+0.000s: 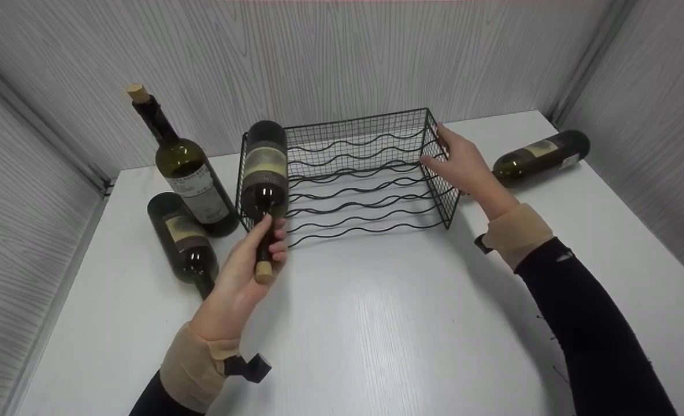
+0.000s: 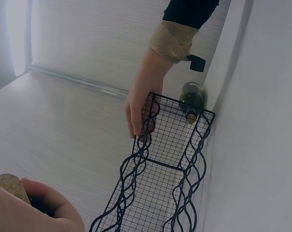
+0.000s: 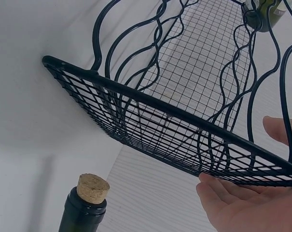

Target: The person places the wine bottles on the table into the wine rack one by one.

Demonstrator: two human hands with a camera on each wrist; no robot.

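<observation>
My left hand (image 1: 244, 260) grips a dark wine bottle (image 1: 266, 164) by its neck, cork end toward me. The bottle's body is over the left end of a black wire wine rack (image 1: 353, 134); whether it touches the wires I cannot tell. My right hand (image 1: 466, 164) holds the rack's right mesh end panel. In the right wrist view, the thumb is on one side of the panel and the fingers (image 3: 223, 191) on the other. The left wrist view shows the held bottle's cork (image 2: 10, 186) beside my left hand; the bottle's body is out of that view.
Left of the rack, a corked wine bottle (image 1: 194, 185) stands upright, with another bottle (image 1: 183, 240) lying before it, its neck end hidden behind my left hand. A further bottle (image 1: 541, 156) lies right of the rack, its neck partly hidden. Panelled walls (image 1: 342, 58) enclose the white table (image 1: 371, 323).
</observation>
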